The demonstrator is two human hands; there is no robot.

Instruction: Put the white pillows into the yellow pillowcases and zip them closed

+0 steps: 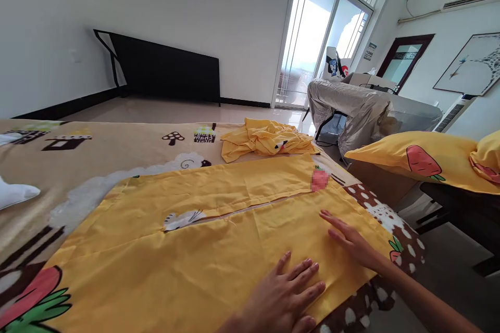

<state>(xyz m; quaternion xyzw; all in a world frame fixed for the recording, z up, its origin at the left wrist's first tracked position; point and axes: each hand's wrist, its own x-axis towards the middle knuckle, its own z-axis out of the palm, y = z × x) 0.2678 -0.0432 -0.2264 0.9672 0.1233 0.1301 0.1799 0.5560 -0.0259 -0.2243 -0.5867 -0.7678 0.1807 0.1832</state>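
A yellow pillowcase point(250, 250) with carrot prints lies spread flat on the bed. Across its middle runs a long slit point(234, 212), slightly parted, with a white cat print at its left end. My left hand point(287, 294) rests palm down on the near part of the fabric, fingers spread. Farther right, my right hand point(353, 242) lies flat on the same cloth, fingers stretched toward the slit's right end. Neither hand grips anything. Beyond the far edge sits a crumpled yellow cloth point(269, 138).
A patterned blanket point(128, 151) covers the bed. Part of a white pillow point(15, 192) shows at the left edge. To the right, a yellow carrot-print pillow point(390, 153) lies on a dark stand point(461, 208). A plastic-wrapped piece of furniture point(351, 101) stands behind.
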